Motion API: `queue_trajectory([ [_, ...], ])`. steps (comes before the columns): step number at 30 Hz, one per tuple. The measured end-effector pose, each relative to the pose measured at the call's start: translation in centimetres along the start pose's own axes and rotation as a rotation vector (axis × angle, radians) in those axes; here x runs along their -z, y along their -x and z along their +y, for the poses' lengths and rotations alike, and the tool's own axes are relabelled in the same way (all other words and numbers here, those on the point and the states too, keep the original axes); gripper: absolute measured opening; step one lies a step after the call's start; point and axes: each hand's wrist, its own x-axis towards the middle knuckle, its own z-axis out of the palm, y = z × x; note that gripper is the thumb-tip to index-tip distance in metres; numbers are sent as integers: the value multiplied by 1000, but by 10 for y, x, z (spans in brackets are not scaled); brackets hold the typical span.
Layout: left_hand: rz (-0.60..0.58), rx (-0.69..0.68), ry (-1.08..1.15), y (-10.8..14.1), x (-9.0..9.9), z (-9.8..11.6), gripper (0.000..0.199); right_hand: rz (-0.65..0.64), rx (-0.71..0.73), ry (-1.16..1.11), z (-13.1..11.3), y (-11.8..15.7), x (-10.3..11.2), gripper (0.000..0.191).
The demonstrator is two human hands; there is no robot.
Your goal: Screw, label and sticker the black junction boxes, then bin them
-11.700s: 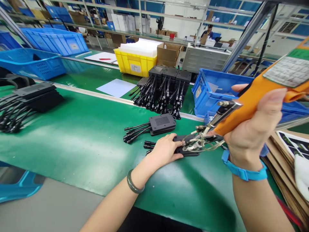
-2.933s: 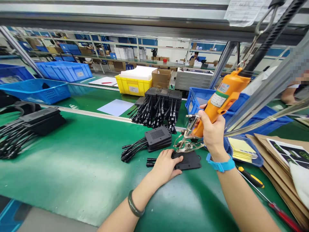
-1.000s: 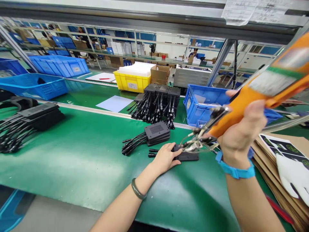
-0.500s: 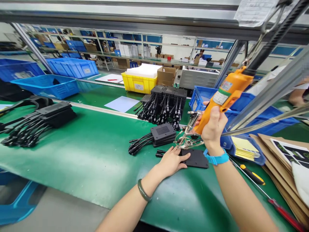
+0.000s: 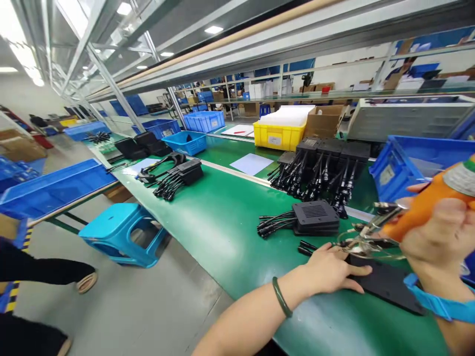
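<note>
A flat black plastic case with small holes near its edge lies on the green bench, its short black cables poking out to the left. My left hand, a dark green bangle at its wrist, holds the case down by its left end, fingers over it. In my right hand is an orange electric screwdriver, gripped round the body and cut off by the right edge. Its metal front end and loose clear tubing hang above the case's far side; the bit's tip is hard to make out.
Stacked black cases with cables lie just beyond my left hand, a larger pile behind. Another stack sits farther left. A blue bin stands right, a yellow bin at the back. A blue stool and a person's legs are left.
The view has swung left, so both hands and the case appear farther right. The stool and a person's legs have come into sight. Both hands keep their hold.
</note>
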Motion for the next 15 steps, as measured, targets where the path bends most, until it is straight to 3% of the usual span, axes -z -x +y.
queue_trajectory([
  [4,29,-7,34,0,4,0,56,97,76,-16,-24,-12,10,31],
  [9,73,-5,152,-5,2,-8,53,57,185,-55,-63,-40,16,38],
  [12,111,5,207,-8,-2,-10,59,59,210,-18,-65,-37,15,44],
  [15,142,35,241,-8,-4,-9,56,-23,109,9,-53,-19,18,45],
])
